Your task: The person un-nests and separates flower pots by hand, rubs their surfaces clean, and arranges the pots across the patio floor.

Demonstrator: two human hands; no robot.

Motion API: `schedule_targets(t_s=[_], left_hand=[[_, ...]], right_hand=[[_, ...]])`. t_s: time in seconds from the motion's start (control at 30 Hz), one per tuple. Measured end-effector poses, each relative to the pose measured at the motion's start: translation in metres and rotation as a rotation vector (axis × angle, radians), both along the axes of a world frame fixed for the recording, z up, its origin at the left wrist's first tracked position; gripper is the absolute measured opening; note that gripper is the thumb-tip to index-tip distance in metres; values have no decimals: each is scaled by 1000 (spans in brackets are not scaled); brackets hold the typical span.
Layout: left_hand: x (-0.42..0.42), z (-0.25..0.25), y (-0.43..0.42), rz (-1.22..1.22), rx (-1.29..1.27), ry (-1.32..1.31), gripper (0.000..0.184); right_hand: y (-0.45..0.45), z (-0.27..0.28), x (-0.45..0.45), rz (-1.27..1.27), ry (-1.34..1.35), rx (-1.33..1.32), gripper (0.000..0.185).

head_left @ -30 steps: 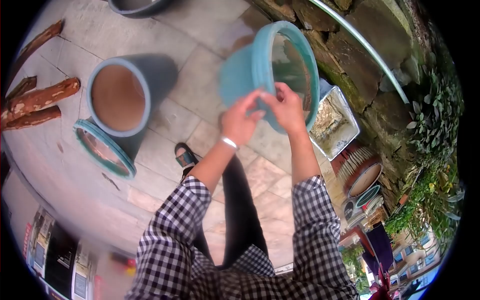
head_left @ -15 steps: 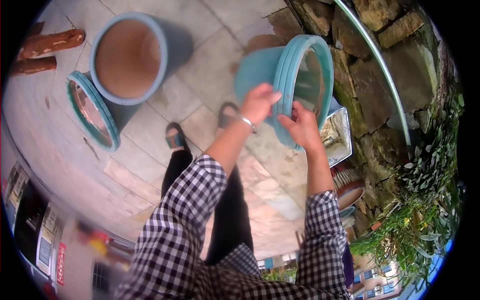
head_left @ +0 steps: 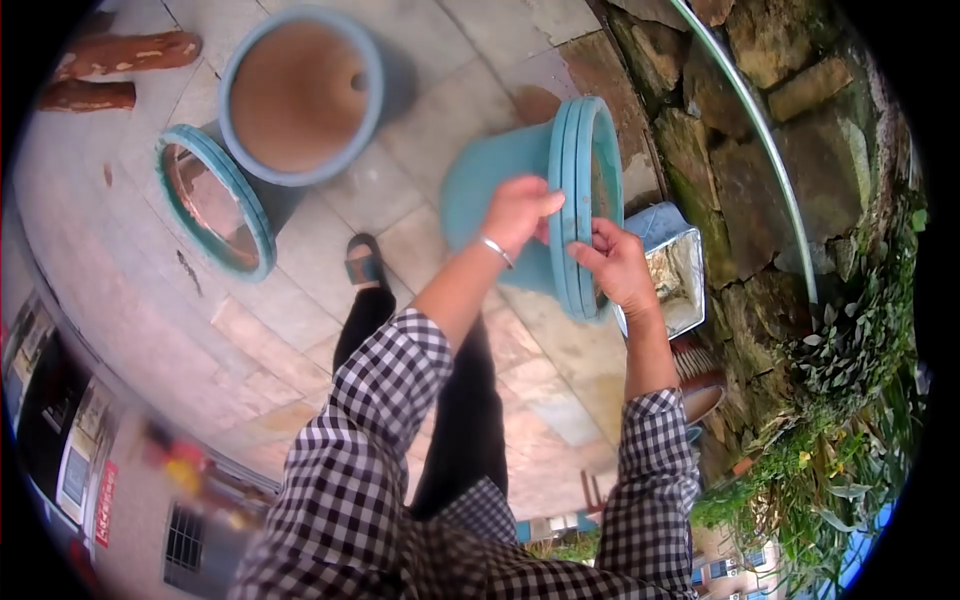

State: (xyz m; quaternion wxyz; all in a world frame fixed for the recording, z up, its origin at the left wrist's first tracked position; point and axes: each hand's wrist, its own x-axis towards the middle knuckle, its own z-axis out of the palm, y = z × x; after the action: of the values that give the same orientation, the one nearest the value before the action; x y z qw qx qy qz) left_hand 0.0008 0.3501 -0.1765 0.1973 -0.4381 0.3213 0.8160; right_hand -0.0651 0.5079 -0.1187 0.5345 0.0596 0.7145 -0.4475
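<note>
A large turquoise pot [head_left: 500, 175] lies tipped over on the paving, its thick ridged rim turned to the right. My left hand [head_left: 520, 213], with a silver bangle at the wrist, grips the outer side of that rim. Fingers of my right hand [head_left: 617, 265] are closed on the open edge of the same rim, thumb on the outside. Both hands are close together at the near part of the pot. Most of the pot's inside is out of view.
A blue-grey pot [head_left: 300, 95] with a brown inside and a turquoise-rimmed pot [head_left: 215, 200] are at the left, beyond them logs [head_left: 130, 55]. At the right are a rectangular planter [head_left: 675, 275], a stone wall [head_left: 775, 180], a hose [head_left: 755, 120] and plants [head_left: 850, 350].
The turquoise pot has turned so that its opening shows less. Both hands, apart from the pot's rim or barely touching it earlier, now grip it. The view has shifted.
</note>
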Motion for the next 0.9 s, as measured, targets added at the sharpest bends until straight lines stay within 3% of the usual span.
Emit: schedule_targets(t_s=[0.17, 0.3, 0.53, 0.83, 0.9], left_hand=[[38, 10, -2, 1, -153, -55, 16], [77, 23, 1, -56, -300, 7, 17], [119, 41, -21, -48, -273, 76, 4], [135, 97, -64, 34, -272, 148, 4], [138, 117, -66, 81, -312, 186, 11]], right_hand=[[-10, 2, 40, -131, -153, -50, 35], [14, -21, 93, -58, -114, -81, 40], [-30, 16, 125, -74, -82, -124, 47], [-83, 89, 132, 74, 81, -29, 46], [-91, 111, 138, 3, 58, -73, 44]])
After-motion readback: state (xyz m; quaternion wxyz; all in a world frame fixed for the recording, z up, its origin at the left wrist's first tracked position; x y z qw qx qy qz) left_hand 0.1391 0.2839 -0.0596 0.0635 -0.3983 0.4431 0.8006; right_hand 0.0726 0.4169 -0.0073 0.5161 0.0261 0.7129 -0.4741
